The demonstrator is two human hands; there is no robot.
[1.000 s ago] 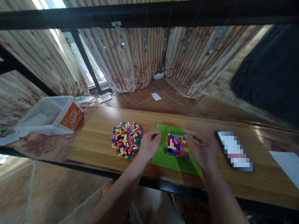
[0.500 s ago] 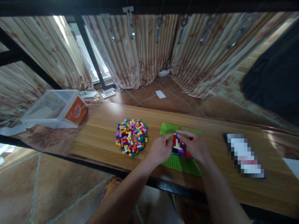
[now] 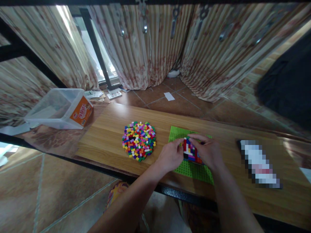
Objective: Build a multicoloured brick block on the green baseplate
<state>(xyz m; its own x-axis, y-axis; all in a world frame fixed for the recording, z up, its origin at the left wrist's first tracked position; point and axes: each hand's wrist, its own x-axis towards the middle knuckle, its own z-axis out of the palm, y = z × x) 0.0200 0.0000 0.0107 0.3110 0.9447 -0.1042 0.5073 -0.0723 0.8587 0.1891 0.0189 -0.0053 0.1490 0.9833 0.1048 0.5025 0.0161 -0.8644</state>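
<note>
A block of multicoloured building bricks (image 3: 191, 152), with red, white, blue and black pieces, sits on a green studded baseplate (image 3: 194, 173). My left hand (image 3: 171, 155) is closed at the block's left edge, its index fingertip and thumb touching the upper left corner. From the right, my right hand (image 3: 211, 151) reaches over the block with thumb and index finger pinched at its far edge. A tiny greenish brick shows at those fingertips. The right hand covers the block's right part.
A round heap of loose coloured bricks (image 3: 139, 141) lies left of the baseplate on the wooden tabletop (image 3: 102, 129). A clear plastic bin (image 3: 58, 106) with an orange label stands at the far left. A dark-edged, pixelated flat object (image 3: 261, 165) lies on the right.
The view has shifted slightly, so the scene sits a little further right. Both hands stay at the block's far left corner, with only small finger movement.
</note>
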